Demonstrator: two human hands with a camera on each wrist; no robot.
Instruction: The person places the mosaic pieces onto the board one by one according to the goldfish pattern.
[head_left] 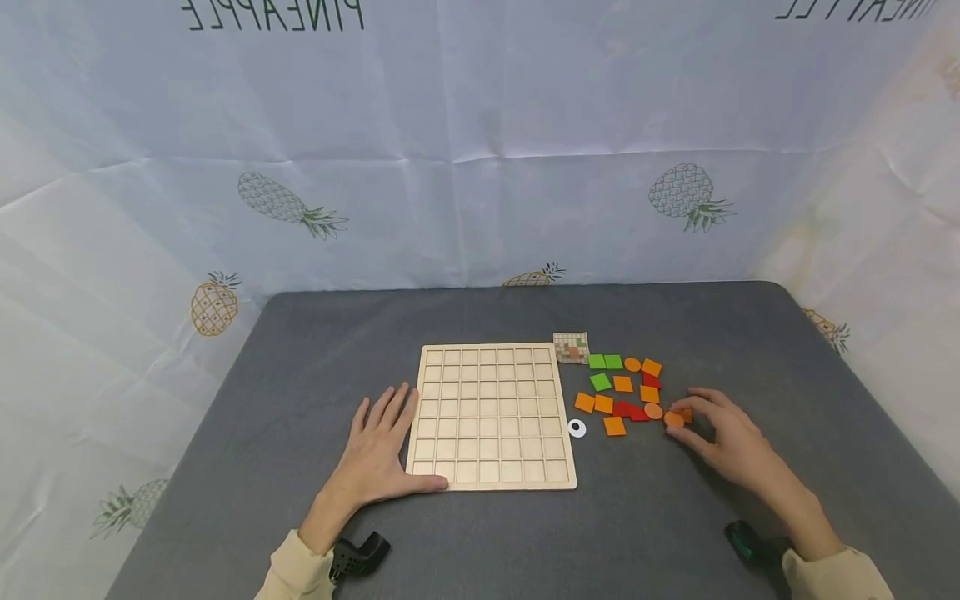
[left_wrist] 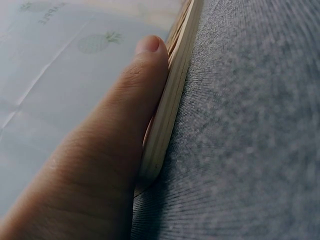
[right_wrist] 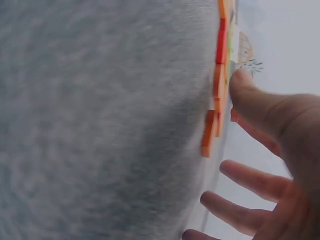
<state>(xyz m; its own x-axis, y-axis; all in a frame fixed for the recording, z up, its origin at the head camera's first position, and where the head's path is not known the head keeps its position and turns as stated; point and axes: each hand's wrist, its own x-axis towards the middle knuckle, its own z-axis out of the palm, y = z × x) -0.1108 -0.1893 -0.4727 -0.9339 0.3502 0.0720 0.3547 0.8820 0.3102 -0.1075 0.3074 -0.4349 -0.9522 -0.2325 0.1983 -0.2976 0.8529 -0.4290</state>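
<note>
A pale wooden grid board (head_left: 492,417) lies flat on the grey table. My left hand (head_left: 382,454) rests at its near left corner, fingers spread along the left side and thumb along the near edge; the left wrist view shows that thumb (left_wrist: 145,75) against the board's rim. At the right, my right hand (head_left: 723,442) pinches an orange disc (head_left: 674,421) between thumb and index finger. An orange square (head_left: 687,414) shows partly behind these fingertips. In the right wrist view an orange piece (right_wrist: 234,115) sits by the index fingertip, while the other fingers stay spread.
Right of the board lie several orange squares (head_left: 614,427), green squares (head_left: 600,382), red pieces (head_left: 638,413) and orange discs (head_left: 653,411). A white ring-like piece (head_left: 577,428) is beside the board's right edge. A small printed grid card (head_left: 572,347) touches its far right corner.
</note>
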